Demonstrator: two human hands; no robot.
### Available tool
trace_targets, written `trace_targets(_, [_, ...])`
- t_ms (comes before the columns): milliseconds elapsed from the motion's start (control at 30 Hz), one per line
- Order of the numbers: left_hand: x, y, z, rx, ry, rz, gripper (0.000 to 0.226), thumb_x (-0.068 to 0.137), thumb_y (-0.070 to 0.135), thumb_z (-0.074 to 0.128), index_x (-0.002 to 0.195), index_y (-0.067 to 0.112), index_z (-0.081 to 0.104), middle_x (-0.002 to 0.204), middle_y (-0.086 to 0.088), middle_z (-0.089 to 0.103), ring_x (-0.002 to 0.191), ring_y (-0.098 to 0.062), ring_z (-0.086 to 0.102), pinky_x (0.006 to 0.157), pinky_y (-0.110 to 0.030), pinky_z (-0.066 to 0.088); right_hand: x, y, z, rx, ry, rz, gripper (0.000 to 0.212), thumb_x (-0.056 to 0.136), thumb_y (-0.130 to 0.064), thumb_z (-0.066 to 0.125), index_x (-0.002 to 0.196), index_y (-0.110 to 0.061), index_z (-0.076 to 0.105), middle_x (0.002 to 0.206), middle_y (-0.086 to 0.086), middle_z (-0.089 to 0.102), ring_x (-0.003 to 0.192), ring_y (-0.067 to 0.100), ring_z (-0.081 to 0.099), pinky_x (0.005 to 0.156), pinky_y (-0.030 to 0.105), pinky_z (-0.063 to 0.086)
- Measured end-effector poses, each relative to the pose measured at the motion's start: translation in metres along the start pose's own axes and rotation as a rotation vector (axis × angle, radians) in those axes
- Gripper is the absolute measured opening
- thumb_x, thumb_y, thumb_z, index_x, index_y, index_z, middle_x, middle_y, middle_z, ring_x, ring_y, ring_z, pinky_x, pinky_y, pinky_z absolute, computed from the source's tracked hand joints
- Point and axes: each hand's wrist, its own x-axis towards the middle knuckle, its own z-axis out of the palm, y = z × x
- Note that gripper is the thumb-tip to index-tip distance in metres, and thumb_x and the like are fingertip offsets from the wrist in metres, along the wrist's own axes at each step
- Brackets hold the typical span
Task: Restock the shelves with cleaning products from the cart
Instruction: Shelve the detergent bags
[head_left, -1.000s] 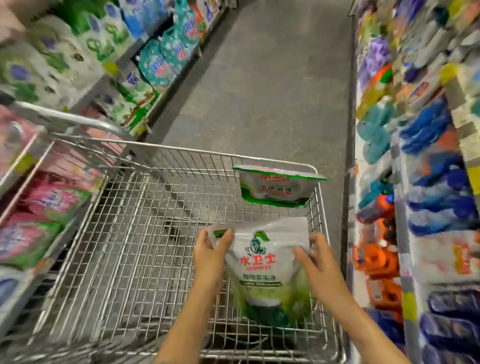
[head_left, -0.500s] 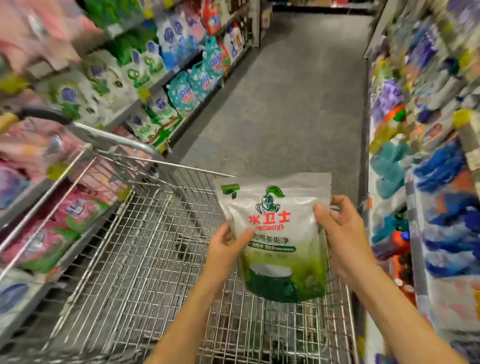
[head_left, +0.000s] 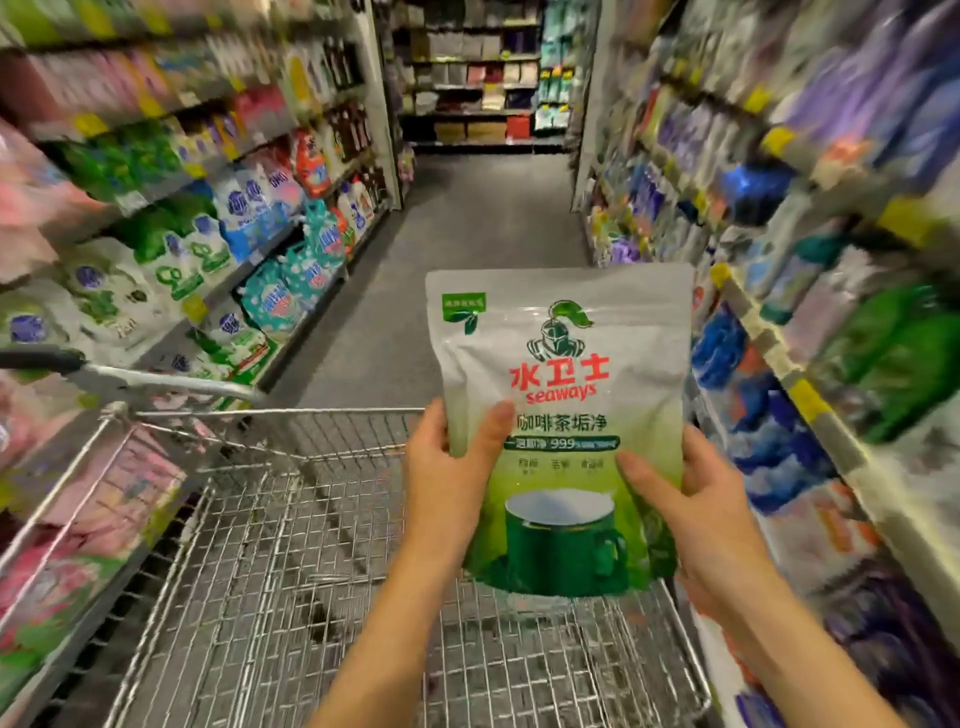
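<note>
A white and green pouch of cleaner, printed with a knight's head, red lettering and a green mug, stands upright in the air above the wire cart. My left hand grips its lower left edge, thumb across the front. My right hand grips its lower right edge, thumb on the front too. The part of the cart's basket that shows holds nothing; the pouch and my arms hide its far right corner.
Shelves of bagged detergents run along the left. Shelves of blue, purple and green packs line the right, close to the cart. The grey aisle floor stretches ahead to more shelving at the far end.
Both hands lifted the pouch out of the cart basket and up to chest height. My view rose from the basket to the aisle. A second pouch seen on the cart's rim is out of sight.
</note>
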Motion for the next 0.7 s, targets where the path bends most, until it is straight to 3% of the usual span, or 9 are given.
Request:
trace_targets(133, [-0.034,0.020,-0.004,-0.059,-0.202,0.040,0.039,0.073,0.047,0.064,0.104,0.025,0.057,0.093,0.017,0.072,0.083,-0.002,0.070,0.062,-0.015,0.053,-0.061,-0.022,0.003,-0.061,0.150,-0.070,0.052,0.063,-0.057,0.082,0.108,-0.035,0.067,0.109,0.000,0.073,0.097,0.022,0.071,0.073,0.031,0.058])
trace_targets(267, [-0.073,0.039,-0.006,-0.062,-0.418,0.035,0.044,0.070,0.064,0.062,0.102,0.034,0.056,0.100,0.012,0.071,0.091,-0.008,0.070,0.070,-0.026,0.058,-0.137,-0.044,0.002,-0.111,0.335,-0.127,0.054,0.064,-0.059,0.081,0.110,-0.034,0.067,0.109,-0.001,0.073,0.097,0.021,0.071,0.072,0.029,0.058])
trace_targets(433, [-0.133,0.064,0.013,-0.115,-0.685,0.056,0.036,0.080,0.051,0.060,0.111,0.031,0.057,0.108,0.009,0.070,0.100,-0.011,0.068,0.082,-0.037,0.057,-0.236,-0.080,-0.008,-0.133,0.569,-0.197,0.046,0.067,-0.048,0.082,0.107,-0.030,0.069,0.107,0.002,0.074,0.094,0.022,0.072,0.071,0.029,0.058])
trace_targets(567, [-0.188,0.079,0.039,-0.223,-0.914,0.053,0.047,0.077,0.044,0.068,0.119,0.026,0.055,0.110,0.014,0.069,0.100,-0.003,0.066,0.076,-0.019,0.055,-0.313,-0.110,-0.021,-0.169,0.756,-0.268,0.032,0.072,-0.032,0.074,0.104,-0.028,0.069,0.106,0.004,0.074,0.091,0.021,0.072,0.067,0.025,0.058])
trace_targets(700, [-0.245,0.097,0.071,-0.251,-1.127,0.093,0.049,0.069,0.050,0.069,0.113,0.033,0.055,0.108,0.013,0.070,0.098,-0.008,0.067,0.075,-0.020,0.055,-0.384,-0.137,-0.038,-0.180,0.908,-0.334,0.037,0.070,-0.032,0.074,0.106,-0.024,0.069,0.107,0.007,0.073,0.093,0.024,0.072,0.067,0.025,0.057])
